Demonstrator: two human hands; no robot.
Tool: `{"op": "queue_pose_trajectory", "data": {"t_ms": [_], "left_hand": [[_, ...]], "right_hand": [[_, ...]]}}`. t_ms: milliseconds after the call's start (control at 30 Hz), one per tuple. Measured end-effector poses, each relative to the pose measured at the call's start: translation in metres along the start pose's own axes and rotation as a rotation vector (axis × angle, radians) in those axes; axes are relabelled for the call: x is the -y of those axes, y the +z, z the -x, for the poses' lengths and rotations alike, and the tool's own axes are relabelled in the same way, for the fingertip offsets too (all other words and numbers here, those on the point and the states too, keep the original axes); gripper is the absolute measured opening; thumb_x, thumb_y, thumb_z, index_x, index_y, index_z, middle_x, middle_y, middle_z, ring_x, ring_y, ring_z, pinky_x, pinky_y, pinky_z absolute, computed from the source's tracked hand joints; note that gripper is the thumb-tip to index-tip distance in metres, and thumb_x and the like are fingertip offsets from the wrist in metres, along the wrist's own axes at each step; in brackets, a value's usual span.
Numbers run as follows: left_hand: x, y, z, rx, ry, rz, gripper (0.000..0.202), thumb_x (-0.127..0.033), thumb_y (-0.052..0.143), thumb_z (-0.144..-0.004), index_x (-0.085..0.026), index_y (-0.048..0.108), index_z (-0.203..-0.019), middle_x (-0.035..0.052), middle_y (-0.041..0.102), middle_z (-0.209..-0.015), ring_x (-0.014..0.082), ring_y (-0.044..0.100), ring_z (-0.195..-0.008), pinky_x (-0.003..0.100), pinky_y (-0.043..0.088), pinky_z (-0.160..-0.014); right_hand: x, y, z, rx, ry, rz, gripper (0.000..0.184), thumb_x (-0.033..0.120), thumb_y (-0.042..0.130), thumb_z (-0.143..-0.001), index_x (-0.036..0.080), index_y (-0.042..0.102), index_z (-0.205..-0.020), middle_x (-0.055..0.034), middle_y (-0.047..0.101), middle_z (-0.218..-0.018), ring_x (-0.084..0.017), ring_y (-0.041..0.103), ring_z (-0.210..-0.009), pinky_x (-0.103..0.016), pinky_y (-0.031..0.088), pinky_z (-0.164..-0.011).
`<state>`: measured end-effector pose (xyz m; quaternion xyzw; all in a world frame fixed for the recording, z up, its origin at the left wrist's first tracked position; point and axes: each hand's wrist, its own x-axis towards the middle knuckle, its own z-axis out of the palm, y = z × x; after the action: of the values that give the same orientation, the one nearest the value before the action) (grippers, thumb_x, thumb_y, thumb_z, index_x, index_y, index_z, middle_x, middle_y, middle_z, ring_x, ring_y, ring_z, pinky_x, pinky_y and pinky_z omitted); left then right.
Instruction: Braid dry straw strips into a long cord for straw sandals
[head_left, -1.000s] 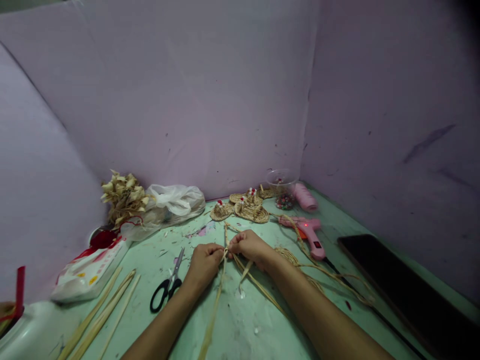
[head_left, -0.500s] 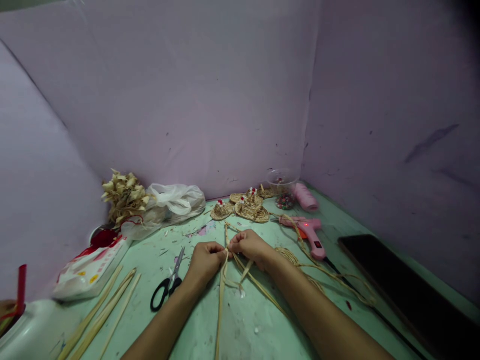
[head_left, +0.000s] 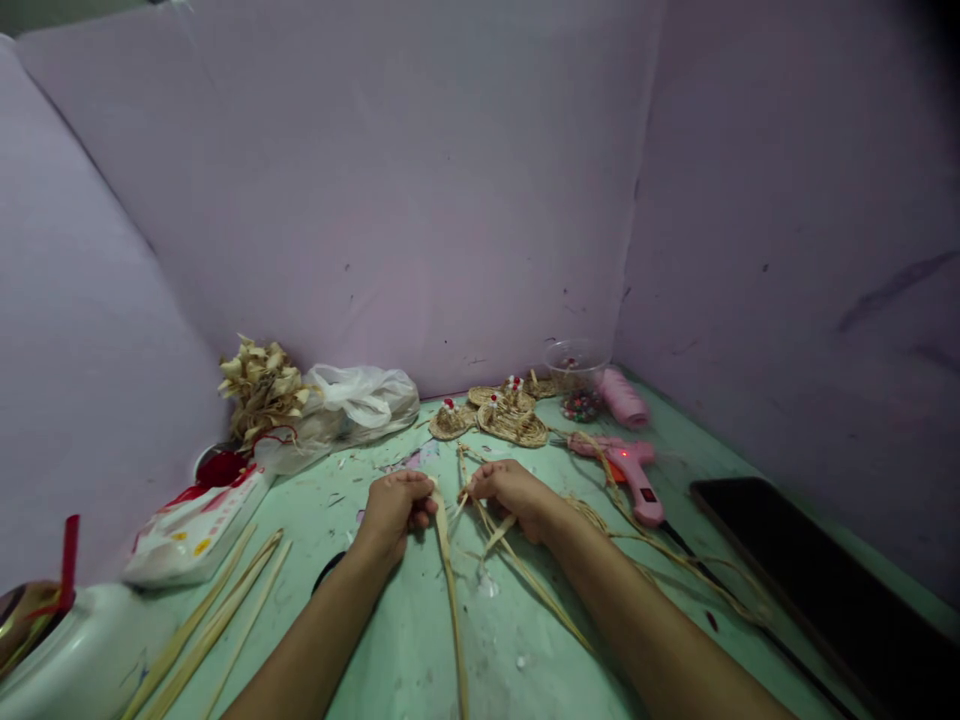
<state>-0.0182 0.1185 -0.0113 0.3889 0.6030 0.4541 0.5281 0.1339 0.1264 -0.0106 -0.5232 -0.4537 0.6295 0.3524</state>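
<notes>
My left hand (head_left: pixel 394 512) pinches the upper end of a flat, pale dried-fibre strip (head_left: pixel 451 580), which hangs down toward the near edge of the table. A short gap away, my right hand (head_left: pixel 510 494) is closed on a thin braid (head_left: pixel 460 457) of the same fibre, at the point where its loose strands fan out. More strands (head_left: pixel 540 590) run from under the right hand toward me. The scissors (head_left: pixel 328 570) lie mostly hidden behind my left forearm, with part of a black handle showing.
A pink glue gun (head_left: pixel 634 470) with a lit red light lies right, near a dark phone-like slab (head_left: pixel 817 590). Woven straw pieces (head_left: pixel 514 425) with red and white beads, a clear cup (head_left: pixel 576 375) and pink thread spool (head_left: pixel 624 398) stand behind. Fibre strips (head_left: pixel 217 625) lie left.
My left hand has moved left, away from the right hand, drawing the flat strip out to the side. It now covers the scissors' blades. The right hand keeps its grip on the braid.
</notes>
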Motion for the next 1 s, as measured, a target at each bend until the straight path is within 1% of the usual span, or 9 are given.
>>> {"op": "queue_pose_trajectory", "data": {"t_ms": [100, 233, 367, 533, 700, 767, 833, 933, 1000], "left_hand": [[-0.001, 0.002, -0.001, -0.071, 0.015, 0.066, 0.014, -0.02, 0.059, -0.053, -0.013, 0.049, -0.06, -0.0015, 0.051, -0.039, 0.0054, 0.04, -0.03, 0.015, 0.027, -0.032], [0.002, 0.016, -0.001, -0.034, 0.041, 0.147, 0.008, -0.013, 0.058, -0.057, -0.012, 0.049, -0.059, 0.0009, 0.055, -0.044, 0.0073, 0.048, -0.036, 0.016, 0.038, -0.039], [0.006, 0.031, 0.001, -0.062, 0.044, 0.354, 0.007, -0.009, 0.056, -0.061, -0.011, 0.049, -0.059, 0.0027, 0.058, -0.051, 0.0091, 0.055, -0.047, 0.019, 0.047, -0.051], [0.011, 0.031, 0.003, -0.032, 0.014, 0.556, 0.008, -0.004, 0.054, -0.062, -0.011, 0.05, -0.061, 0.0048, 0.06, -0.057, 0.0113, 0.059, -0.056, 0.021, 0.05, -0.059], [0.011, 0.03, 0.006, -0.025, -0.021, 0.56, 0.006, -0.005, 0.053, -0.062, -0.011, 0.051, -0.061, 0.0052, 0.059, -0.059, 0.0101, 0.058, -0.055, 0.022, 0.049, -0.063], [0.003, 0.021, 0.008, -0.009, -0.062, 0.402, 0.004, -0.008, 0.053, -0.062, -0.011, 0.052, -0.065, 0.0047, 0.059, -0.061, 0.0103, 0.057, -0.054, 0.023, 0.048, -0.06], [-0.012, 0.002, 0.012, 0.013, -0.072, 0.042, 0.01, -0.013, 0.052, -0.062, -0.012, 0.054, -0.071, 0.0036, 0.058, -0.061, 0.012, 0.056, -0.053, 0.023, 0.046, -0.053], [-0.038, -0.043, 0.02, 0.074, 0.168, -0.83, 0.009, -0.017, 0.052, -0.059, -0.014, 0.059, -0.066, 0.0044, 0.058, -0.06, 0.0156, 0.057, -0.058, 0.024, 0.042, -0.053], [-0.049, -0.073, 0.025, -0.002, 0.212, -1.316, 0.007, -0.018, 0.052, -0.055, -0.015, 0.059, -0.056, 0.0076, 0.061, -0.065, 0.0196, 0.058, -0.066, 0.025, 0.041, -0.056]], "right_hand": [[0.001, 0.0, 0.002, 0.005, -0.009, -0.018, 0.002, 0.013, 0.053, -0.056, 0.012, 0.052, -0.054, 0.0025, 0.05, -0.044, -0.004, 0.027, -0.034, -0.021, 0.016, -0.038], [0.0, 0.0, 0.001, 0.007, -0.001, -0.024, 0.003, 0.012, 0.053, -0.055, 0.013, 0.051, -0.054, 0.0051, 0.043, -0.041, -0.004, 0.027, -0.034, -0.02, 0.015, -0.038], [-0.003, 0.001, -0.002, 0.031, -0.004, -0.044, 0.001, 0.013, 0.051, -0.055, 0.014, 0.05, -0.055, 0.0057, 0.039, -0.04, -0.004, 0.027, -0.034, -0.02, 0.016, -0.038], [-0.006, 0.002, -0.003, 0.034, -0.039, -0.019, 0.006, 0.018, 0.054, -0.057, 0.014, 0.05, -0.055, 0.0063, 0.038, -0.04, -0.004, 0.025, -0.035, -0.02, 0.015, -0.038], [-0.012, 0.003, -0.006, 0.013, -0.076, 0.033, 0.009, 0.02, 0.056, -0.056, 0.014, 0.05, -0.054, 0.0062, 0.038, -0.04, -0.004, 0.027, -0.036, -0.02, 0.015, -0.039], [-0.013, 0.003, -0.007, -0.006, -0.074, 0.053, 0.007, 0.018, 0.056, -0.055, 0.013, 0.051, -0.055, 0.0062, 0.038, -0.04, -0.004, 0.027, -0.036, -0.02, 0.015, -0.039], [-0.012, 0.002, -0.007, 0.001, -0.058, 0.049, 0.006, 0.017, 0.056, -0.055, 0.012, 0.052, -0.056, 0.0062, 0.038, -0.04, -0.004, 0.027, -0.036, -0.02, 0.015, -0.038], [-0.011, 0.0, -0.004, 0.035, -0.01, -0.032, 0.008, 0.018, 0.057, -0.057, 0.013, 0.051, -0.059, 0.0047, 0.043, -0.043, -0.004, 0.033, -0.037, -0.018, 0.02, -0.038], [-0.011, -0.002, -0.003, 0.059, 0.01, -0.091, 0.01, 0.02, 0.058, -0.058, 0.013, 0.051, -0.061, 0.0036, 0.047, -0.046, -0.005, 0.037, -0.038, -0.018, 0.023, -0.039]]}}
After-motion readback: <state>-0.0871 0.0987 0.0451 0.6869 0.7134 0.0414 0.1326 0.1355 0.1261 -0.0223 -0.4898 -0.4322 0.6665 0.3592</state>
